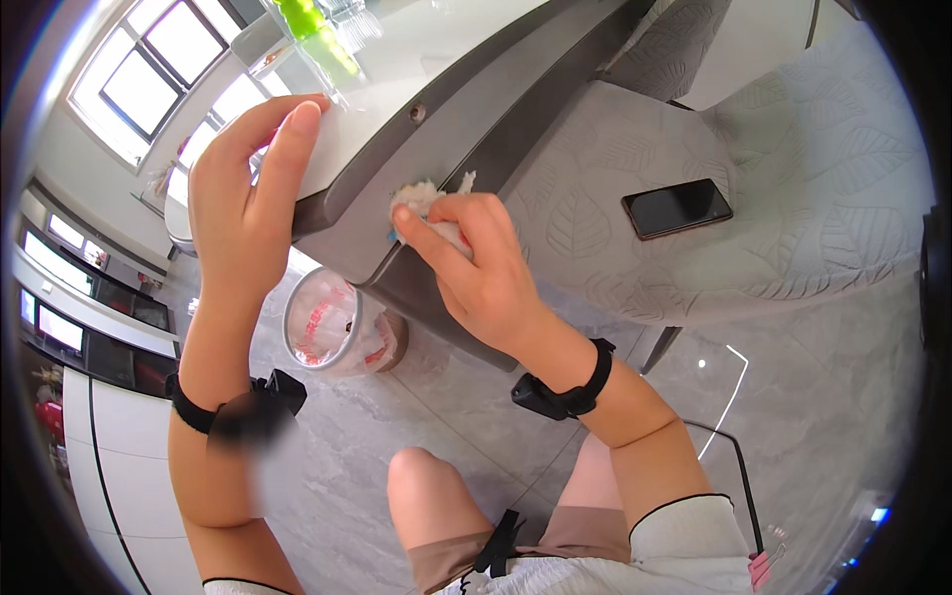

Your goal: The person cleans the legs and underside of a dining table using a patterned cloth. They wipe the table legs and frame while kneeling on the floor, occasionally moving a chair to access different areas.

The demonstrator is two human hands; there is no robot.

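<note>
My right hand (483, 275) pinches a crumpled wad of white tissue (418, 195) between thumb and fingers. The wad touches the grey side panel (342, 249) below the tabletop, and a torn strip sticks up past my knuckles. Some blue and pink shows at the wad, too small to make out. My left hand (245, 190) is bent over the near corner of the glossy white table (416, 82), thumb and forefinger apart with their tips at the tabletop. Its other fingers are mostly hidden. A round hole (417, 112) shows in the table's dark edge band.
Below the table corner stands a waste bin (358, 327) lined with a red-printed plastic bag. A smartphone (678, 208) lies on the leaf-patterned chair seat (632, 275) at right. Bright green and clear containers (303, 18) stand on the tabletop. My knees (428, 483) are below.
</note>
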